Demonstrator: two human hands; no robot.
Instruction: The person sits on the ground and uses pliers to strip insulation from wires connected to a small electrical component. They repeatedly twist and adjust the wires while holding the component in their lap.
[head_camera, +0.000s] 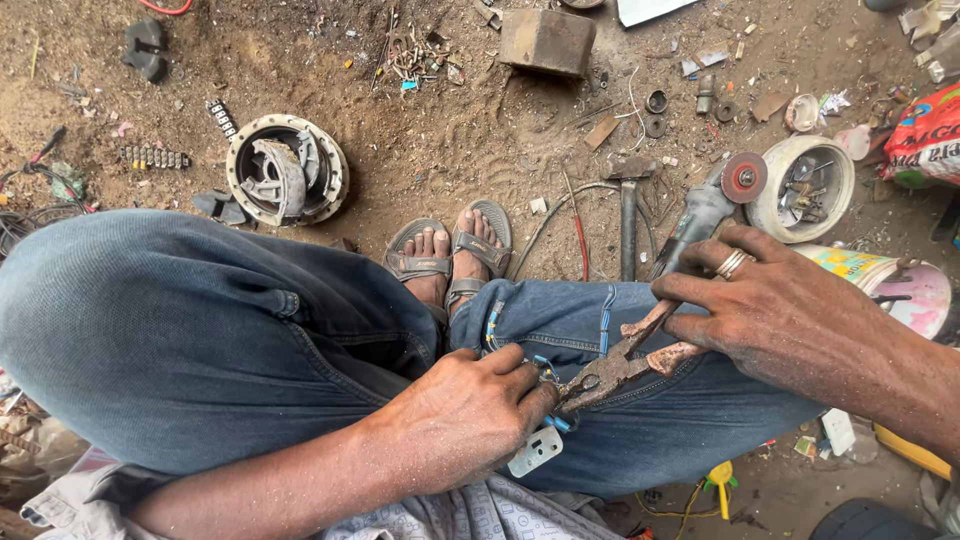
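- Over a jeans-clad lap, the right hand grips rusty pliers, fingers closed on the handles.
- Left hand pinches blue wires at the pliers' nose.
- An angle grinder and hammer lie on the dirt.

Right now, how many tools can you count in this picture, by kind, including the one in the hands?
Pliers, in the right hand, nose at the left hand: 1
Hammer on the ground: 1
Angle grinder on the ground: 1
Total: 3
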